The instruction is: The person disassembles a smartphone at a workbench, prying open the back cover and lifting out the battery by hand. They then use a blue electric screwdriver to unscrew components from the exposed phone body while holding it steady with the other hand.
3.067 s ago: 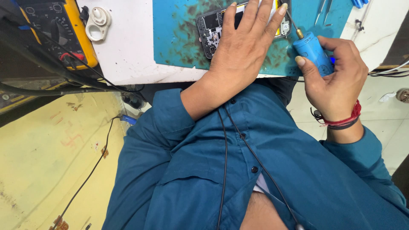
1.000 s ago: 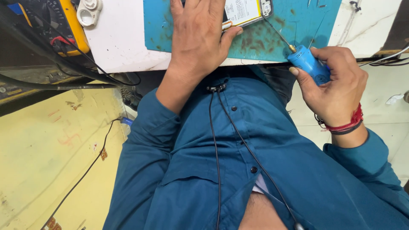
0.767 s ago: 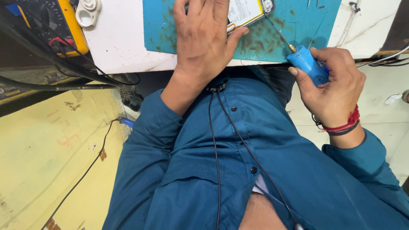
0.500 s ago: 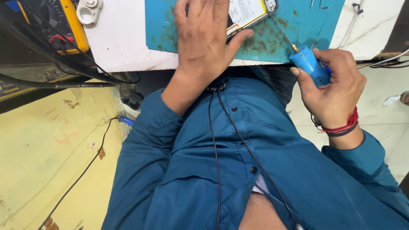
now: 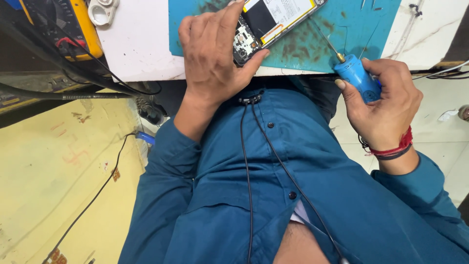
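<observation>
Phone (image 5: pixel 266 22) pinned flat under left hand (image 5: pixel 212 54), screwdriver (image 5: pixel 352 73) gripped in closed right-hand fingers (image 5: pixel 391 78): keep tip square, press lightly.

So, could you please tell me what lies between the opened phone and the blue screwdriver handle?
In the head view, the screwdriver's thin metal shaft crosses stained teal mat from the opened phone to the blue handle in the right hand.

A white rectangular label (image 5: pixel 286 10) with a yellow-orange edge covers the battery of the opened phone (image 5: pixel 266 24) on the blue mat (image 5: pixel 342 29). Beside it lies a black patch.
</observation>
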### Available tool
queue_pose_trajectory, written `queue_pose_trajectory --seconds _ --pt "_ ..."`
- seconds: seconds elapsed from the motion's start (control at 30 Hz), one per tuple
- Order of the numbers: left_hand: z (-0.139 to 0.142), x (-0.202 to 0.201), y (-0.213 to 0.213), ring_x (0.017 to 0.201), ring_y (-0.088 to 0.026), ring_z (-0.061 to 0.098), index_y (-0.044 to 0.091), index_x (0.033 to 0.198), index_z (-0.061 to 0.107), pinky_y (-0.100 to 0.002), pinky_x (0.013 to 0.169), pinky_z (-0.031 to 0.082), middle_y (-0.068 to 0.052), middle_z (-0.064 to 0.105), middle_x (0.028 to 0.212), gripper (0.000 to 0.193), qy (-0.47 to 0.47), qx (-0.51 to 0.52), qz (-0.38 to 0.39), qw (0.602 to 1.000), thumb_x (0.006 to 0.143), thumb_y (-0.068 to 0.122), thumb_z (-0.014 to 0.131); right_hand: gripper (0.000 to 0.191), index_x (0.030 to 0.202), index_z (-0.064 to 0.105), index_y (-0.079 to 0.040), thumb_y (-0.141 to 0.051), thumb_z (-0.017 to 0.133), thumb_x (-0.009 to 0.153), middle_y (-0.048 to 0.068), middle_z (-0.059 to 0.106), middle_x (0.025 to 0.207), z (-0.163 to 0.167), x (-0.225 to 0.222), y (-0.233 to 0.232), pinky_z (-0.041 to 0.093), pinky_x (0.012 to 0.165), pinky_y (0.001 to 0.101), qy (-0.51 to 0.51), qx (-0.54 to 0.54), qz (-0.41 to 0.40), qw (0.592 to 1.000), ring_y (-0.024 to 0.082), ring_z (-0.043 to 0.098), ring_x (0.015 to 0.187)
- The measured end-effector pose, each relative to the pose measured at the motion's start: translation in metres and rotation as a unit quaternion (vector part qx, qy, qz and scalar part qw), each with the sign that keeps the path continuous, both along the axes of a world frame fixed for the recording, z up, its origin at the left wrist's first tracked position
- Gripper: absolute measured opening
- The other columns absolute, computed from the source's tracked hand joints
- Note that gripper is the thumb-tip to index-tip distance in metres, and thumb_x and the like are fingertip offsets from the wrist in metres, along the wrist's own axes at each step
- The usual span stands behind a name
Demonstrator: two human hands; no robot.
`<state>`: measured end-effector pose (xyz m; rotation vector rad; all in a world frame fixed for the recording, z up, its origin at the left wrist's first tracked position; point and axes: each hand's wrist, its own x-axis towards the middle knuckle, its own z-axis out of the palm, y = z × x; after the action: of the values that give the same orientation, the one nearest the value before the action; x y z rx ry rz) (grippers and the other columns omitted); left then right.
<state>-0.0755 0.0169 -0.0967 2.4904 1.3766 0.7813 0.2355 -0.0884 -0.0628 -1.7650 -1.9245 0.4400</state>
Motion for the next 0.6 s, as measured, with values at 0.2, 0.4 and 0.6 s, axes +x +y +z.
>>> queue_pose_trajectory --seconds 0.2,0.4,0.6 --pt "-0.004 0.002 0.0 0.126 -0.025 0.054 0.008 0.149 0.043 -0.044 0.114 0.031 -0.006 0.062 0.136 0.083 -0.007 0.014 -0.004 1.0 0.092 0.044 0.092 0.036 0.119 0.066 -0.001 -0.014 0.091 0.098 0.016 0.068 0.112 0.003 -0.002 0.001 0.057 0.077 0.0357 0.0 -0.003 0.002 1.0 0.031 0.07 0.091" --pt "-0.006 0.003 0.0 0.125 -0.024 0.054 0.008 0.149 0.043 -0.043 0.113 0.031 -0.006 0.062 0.136 0.083 -0.007 0.014 -0.003 1.0 0.09 0.044 0.088 0.037 0.116 0.067 0.0 -0.017 0.093 0.095 0.018 0.067 0.114 0.007 -0.008 0.002 0.057 0.078 0.0395 -0.015 -0.004 0.009 1.0 0.036 0.07 0.093" --pt "-0.005 0.003 0.0 0.126 -0.024 0.054 0.008 0.15 0.043 -0.043 0.113 0.031 -0.006 0.062 0.137 0.084 -0.009 0.013 -0.003 1.0 0.09 0.045 0.088 0.037 0.118 0.067 -0.001 -0.018 0.092 0.097 0.017 0.068 0.112 0.011 -0.011 0.001 0.058 0.079 0.0372 -0.015 -0.014 0.02 1.0 0.035 0.07 0.092"
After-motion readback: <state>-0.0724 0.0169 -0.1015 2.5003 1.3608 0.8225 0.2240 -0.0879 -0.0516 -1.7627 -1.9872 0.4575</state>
